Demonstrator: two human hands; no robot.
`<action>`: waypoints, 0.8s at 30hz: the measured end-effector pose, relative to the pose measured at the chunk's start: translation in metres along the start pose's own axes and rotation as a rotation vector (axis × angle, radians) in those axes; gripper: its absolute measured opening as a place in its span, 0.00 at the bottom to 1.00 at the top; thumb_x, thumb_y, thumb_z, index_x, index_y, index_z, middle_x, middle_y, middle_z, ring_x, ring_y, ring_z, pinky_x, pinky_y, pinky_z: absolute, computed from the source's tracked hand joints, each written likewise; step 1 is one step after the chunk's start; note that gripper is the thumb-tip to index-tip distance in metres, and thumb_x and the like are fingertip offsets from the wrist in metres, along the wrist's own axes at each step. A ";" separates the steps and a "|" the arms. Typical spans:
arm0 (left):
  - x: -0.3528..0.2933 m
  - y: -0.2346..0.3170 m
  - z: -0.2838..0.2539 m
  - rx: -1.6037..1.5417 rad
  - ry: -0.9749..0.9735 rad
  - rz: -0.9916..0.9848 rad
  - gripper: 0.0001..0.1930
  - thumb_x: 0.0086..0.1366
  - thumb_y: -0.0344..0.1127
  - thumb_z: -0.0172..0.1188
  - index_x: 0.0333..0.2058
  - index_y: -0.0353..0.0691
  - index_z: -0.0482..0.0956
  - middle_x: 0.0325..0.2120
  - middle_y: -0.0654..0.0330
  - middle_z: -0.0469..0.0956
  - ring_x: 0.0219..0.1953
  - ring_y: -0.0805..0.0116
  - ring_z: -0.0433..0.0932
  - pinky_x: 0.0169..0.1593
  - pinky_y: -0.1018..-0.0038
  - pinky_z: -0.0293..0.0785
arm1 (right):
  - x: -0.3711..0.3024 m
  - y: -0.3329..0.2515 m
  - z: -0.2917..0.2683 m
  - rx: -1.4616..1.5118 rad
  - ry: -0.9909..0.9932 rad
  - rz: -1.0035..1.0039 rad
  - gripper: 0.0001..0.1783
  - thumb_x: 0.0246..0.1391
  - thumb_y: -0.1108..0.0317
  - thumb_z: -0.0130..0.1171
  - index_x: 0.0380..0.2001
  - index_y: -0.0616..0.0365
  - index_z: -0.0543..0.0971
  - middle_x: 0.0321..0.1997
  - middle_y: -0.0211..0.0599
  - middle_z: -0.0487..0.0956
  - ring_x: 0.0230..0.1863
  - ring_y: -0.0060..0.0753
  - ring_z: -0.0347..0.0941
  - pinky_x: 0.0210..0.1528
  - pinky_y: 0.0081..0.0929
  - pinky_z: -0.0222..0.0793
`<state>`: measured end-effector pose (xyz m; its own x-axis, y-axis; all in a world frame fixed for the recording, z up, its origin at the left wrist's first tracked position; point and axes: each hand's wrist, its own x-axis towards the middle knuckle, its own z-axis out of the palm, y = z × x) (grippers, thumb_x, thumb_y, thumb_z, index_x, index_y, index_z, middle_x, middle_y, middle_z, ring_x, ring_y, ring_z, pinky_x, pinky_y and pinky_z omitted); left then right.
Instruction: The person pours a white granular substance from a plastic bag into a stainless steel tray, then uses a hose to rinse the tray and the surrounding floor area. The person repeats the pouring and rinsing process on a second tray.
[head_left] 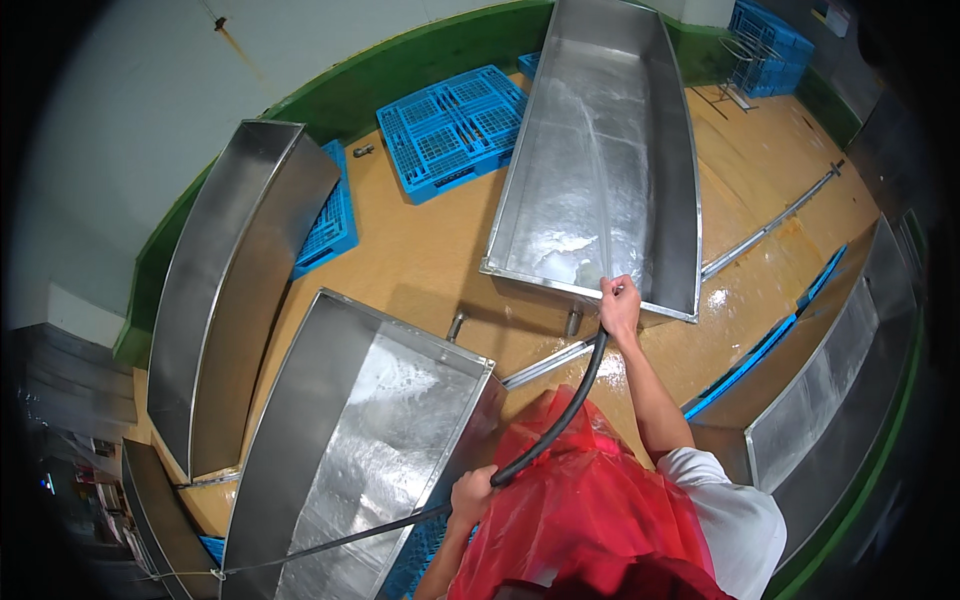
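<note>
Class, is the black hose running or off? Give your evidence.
Running: a clear stream leaves the black hose at the right hand and shoots into the metal tank ahead.

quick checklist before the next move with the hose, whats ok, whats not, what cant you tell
1. Right hand closed on the hose near its outlet: ok.
2. Left hand gripping the hose farther back: ok.
3. Water going into the far trough: ok, the stream runs over its inside.
4. Floor dry beside the far trough: not ok, it shines wet.
5. Hose clear of the near trough: not ok, behind the left hand it crosses over it.
6. Hose free of snags at its far end: cannot tell, it fades into the dim left edge.
</note>
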<state>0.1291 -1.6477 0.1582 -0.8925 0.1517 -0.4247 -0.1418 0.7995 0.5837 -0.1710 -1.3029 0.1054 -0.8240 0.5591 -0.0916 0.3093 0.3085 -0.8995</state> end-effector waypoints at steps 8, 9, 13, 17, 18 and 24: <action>-0.002 -0.013 0.003 -0.001 -0.046 0.032 0.10 0.63 0.44 0.65 0.34 0.45 0.80 0.33 0.47 0.83 0.40 0.35 0.79 0.42 0.42 0.73 | -0.016 0.026 0.000 -0.115 -0.011 0.103 0.19 0.61 0.55 0.62 0.32 0.64 0.77 0.29 0.58 0.83 0.36 0.60 0.82 0.44 0.48 0.74; -0.001 -0.011 0.000 -0.007 -0.060 0.032 0.10 0.63 0.45 0.65 0.34 0.45 0.80 0.32 0.47 0.83 0.40 0.34 0.79 0.42 0.42 0.73 | -0.013 0.037 0.000 -0.125 -0.015 0.134 0.19 0.60 0.55 0.62 0.32 0.64 0.77 0.29 0.58 0.83 0.36 0.61 0.82 0.45 0.48 0.74; 0.005 -0.001 -0.007 -0.030 -0.108 0.034 0.14 0.62 0.49 0.63 0.34 0.45 0.80 0.32 0.46 0.82 0.40 0.34 0.79 0.42 0.42 0.73 | -0.012 0.075 -0.012 -0.158 0.044 0.127 0.19 0.60 0.55 0.62 0.32 0.63 0.78 0.29 0.57 0.83 0.37 0.61 0.82 0.45 0.48 0.74; 0.013 0.005 -0.008 -0.023 -0.156 0.023 0.17 0.61 0.53 0.63 0.33 0.44 0.80 0.31 0.44 0.82 0.39 0.33 0.79 0.42 0.41 0.72 | -0.022 0.099 -0.039 -0.193 0.113 0.158 0.19 0.60 0.55 0.63 0.31 0.63 0.77 0.30 0.56 0.83 0.37 0.60 0.82 0.45 0.48 0.74; 0.013 0.001 -0.001 -0.054 -0.098 0.048 0.18 0.60 0.53 0.63 0.33 0.42 0.81 0.31 0.42 0.82 0.39 0.32 0.79 0.42 0.41 0.72 | -0.024 0.106 -0.047 -0.182 0.131 0.179 0.19 0.60 0.55 0.63 0.31 0.63 0.77 0.30 0.56 0.83 0.37 0.59 0.82 0.45 0.48 0.74; 0.028 0.011 -0.007 -0.063 -0.259 0.034 0.24 0.59 0.58 0.63 0.35 0.39 0.82 0.32 0.40 0.82 0.40 0.31 0.79 0.43 0.42 0.73 | -0.041 0.136 -0.095 -0.237 0.193 0.268 0.19 0.58 0.54 0.63 0.30 0.63 0.77 0.31 0.58 0.83 0.38 0.59 0.82 0.46 0.49 0.74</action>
<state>0.0999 -1.6387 0.1578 -0.7592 0.3283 -0.5620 -0.1471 0.7546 0.6395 -0.0503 -1.2103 0.0275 -0.6025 0.7708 -0.2071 0.6202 0.2888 -0.7293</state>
